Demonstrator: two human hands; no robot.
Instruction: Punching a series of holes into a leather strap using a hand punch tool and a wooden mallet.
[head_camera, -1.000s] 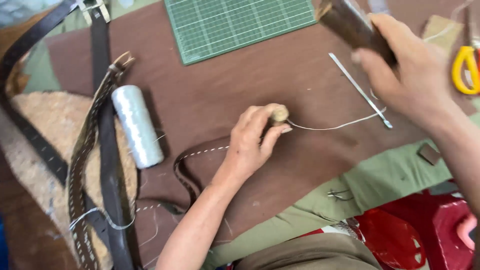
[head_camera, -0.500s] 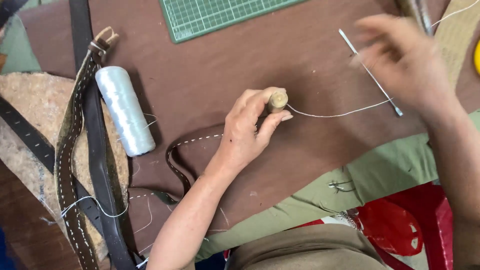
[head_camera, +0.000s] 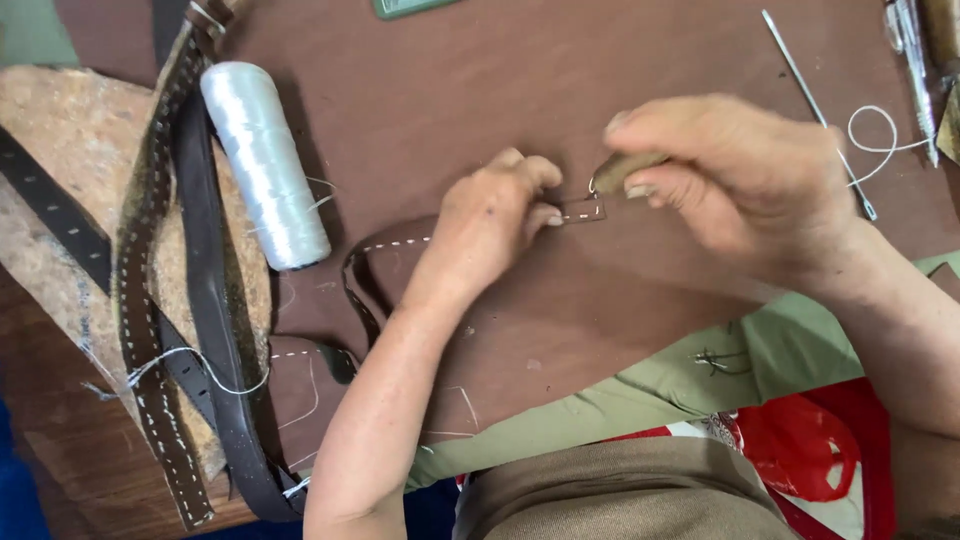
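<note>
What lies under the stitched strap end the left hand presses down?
The strap end lies on brown leather sheet. The left hand covers the strap beside it.

- The thread spool (head_camera: 265, 165) lies on the leather sheet (head_camera: 450, 90), well left of the stitched strap end (head_camera: 582, 211).
- The belts (head_camera: 170, 300) lie left of the spool.
- The long needle (head_camera: 818, 112) lies far right of the spool.
- Both hands, left hand (head_camera: 490, 220) and right hand (head_camera: 730, 175), meet at the strap end, right of the spool.
</note>
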